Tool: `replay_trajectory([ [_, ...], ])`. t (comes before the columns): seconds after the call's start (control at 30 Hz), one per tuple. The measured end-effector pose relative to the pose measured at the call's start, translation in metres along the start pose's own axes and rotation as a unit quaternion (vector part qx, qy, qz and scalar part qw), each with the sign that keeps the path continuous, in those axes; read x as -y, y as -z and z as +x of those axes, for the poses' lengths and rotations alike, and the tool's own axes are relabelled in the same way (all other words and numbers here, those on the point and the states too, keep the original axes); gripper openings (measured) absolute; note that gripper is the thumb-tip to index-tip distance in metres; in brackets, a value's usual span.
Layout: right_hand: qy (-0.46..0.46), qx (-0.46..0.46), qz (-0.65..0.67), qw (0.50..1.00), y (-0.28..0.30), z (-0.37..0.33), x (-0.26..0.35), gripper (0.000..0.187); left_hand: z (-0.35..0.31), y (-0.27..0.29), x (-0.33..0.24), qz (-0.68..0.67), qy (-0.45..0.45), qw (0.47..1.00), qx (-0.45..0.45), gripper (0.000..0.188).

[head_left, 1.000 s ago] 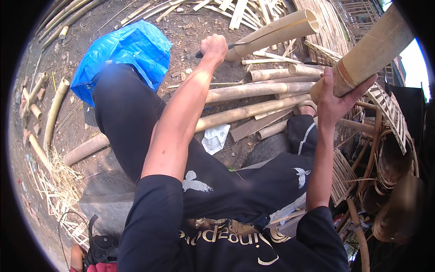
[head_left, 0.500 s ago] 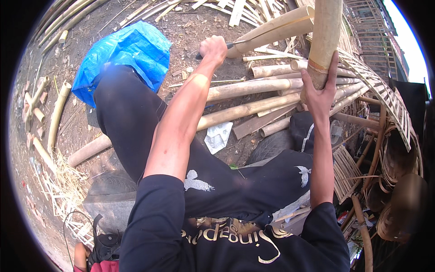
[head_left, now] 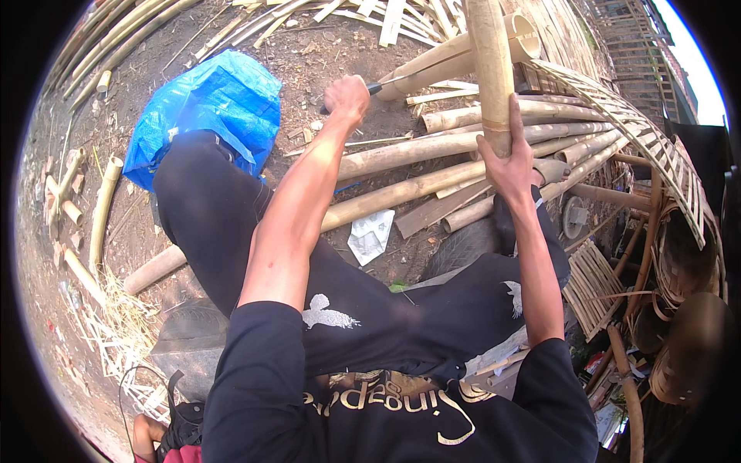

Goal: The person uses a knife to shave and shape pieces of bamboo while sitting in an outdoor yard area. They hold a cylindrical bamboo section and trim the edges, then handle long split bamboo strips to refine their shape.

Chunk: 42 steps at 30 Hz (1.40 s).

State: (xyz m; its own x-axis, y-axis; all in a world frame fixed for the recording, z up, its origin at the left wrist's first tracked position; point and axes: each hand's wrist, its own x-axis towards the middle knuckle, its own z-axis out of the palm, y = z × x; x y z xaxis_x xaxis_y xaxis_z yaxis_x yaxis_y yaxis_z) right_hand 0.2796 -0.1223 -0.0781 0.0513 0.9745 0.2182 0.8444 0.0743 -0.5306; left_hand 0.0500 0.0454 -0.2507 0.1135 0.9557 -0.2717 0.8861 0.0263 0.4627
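My left hand [head_left: 347,100] is closed round the handle of a knife [head_left: 376,88]. The dark blade sits in the split of a thick bamboo culm [head_left: 440,65], whose open end faces right. My right hand [head_left: 508,166] grips the lower end of a bamboo club [head_left: 488,69], a short round length held nearly upright. The club passes in front of the culm near its open end; whether the two touch I cannot tell. Most of the blade is hidden by the culm and the club.
Several bamboo poles [head_left: 417,185] lie across the ground beyond my legs. A blue plastic sheet [head_left: 224,100] is beside my left knee. Split strips [head_left: 394,23] lie at the far side, woven bamboo work [head_left: 648,147] to the right. Part of another person [head_left: 144,436] shows at lower left.
The bamboo club and my right hand have moved left, and the club now overlaps the culm in view. My left hand stays on the knife handle. The whole view has shifted slightly.
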Motion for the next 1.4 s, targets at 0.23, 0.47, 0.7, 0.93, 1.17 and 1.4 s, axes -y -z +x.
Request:
replay_trajectory([
  [0.23,-0.124,0.169,-0.209,0.955,-0.075,-0.055,-0.042,0.100,0.007,-0.004,-0.002,-0.012,0.033,0.999,-0.032,0.022],
  [0.47,-0.159,0.153,-0.033,0.975,-0.023,-0.041,-0.022,0.097,0.019,-0.013,0.007,0.050,-0.050,0.996,-0.058,0.020],
  [0.7,-0.045,-0.129,0.038,0.990,0.120,-0.060,0.054,0.097,0.042,0.013,0.014,0.131,0.005,0.991,-0.025,0.030],
  [0.93,0.042,-0.424,0.022,0.904,0.175,0.007,0.094,0.108,0.060,0.023,0.018,0.130,-0.022,0.990,-0.048,0.029],
  [1.17,-0.215,-0.139,0.047,0.965,-0.048,0.007,-0.076,0.115,0.049,0.010,0.010,0.147,-0.030,0.987,-0.057,0.028],
  [1.4,-0.301,0.023,0.211,0.930,-0.074,-0.031,-0.111,0.107,0.065,0.022,0.021,0.195,-0.112,0.974,-0.037,0.027],
])
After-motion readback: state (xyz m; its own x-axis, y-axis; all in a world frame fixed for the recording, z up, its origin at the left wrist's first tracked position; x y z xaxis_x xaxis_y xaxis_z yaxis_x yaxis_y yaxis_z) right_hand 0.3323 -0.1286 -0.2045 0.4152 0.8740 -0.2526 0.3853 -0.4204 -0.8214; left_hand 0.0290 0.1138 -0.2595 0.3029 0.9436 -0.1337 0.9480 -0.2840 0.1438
